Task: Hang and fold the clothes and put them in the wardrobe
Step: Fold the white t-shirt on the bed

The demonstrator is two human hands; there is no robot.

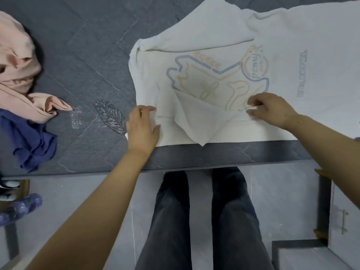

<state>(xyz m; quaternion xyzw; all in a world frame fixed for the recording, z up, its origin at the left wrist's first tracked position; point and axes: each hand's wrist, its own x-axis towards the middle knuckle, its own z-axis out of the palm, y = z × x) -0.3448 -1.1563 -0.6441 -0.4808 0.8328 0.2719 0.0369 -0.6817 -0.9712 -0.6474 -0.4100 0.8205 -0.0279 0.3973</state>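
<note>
A white T-shirt (220, 49) with a pastel outline print lies spread on the grey quilted bed (93, 55), its near edge along the bed's front. A sleeve flap (196, 121) is folded inward over the near part. My left hand (143, 127) lies on the shirt's left edge, with the thumb spread and the fingers on the fabric. My right hand (270, 109) pinches the cloth beside the flap, at the lower right of the print.
A pink garment (21, 71) and a blue garment (33, 145) lie crumpled at the bed's left. My legs in dark trousers (204, 221) stand on the grey floor. A white cabinet with a handle (342, 221) is at the lower right. Blue slippers (19, 209) sit at the lower left.
</note>
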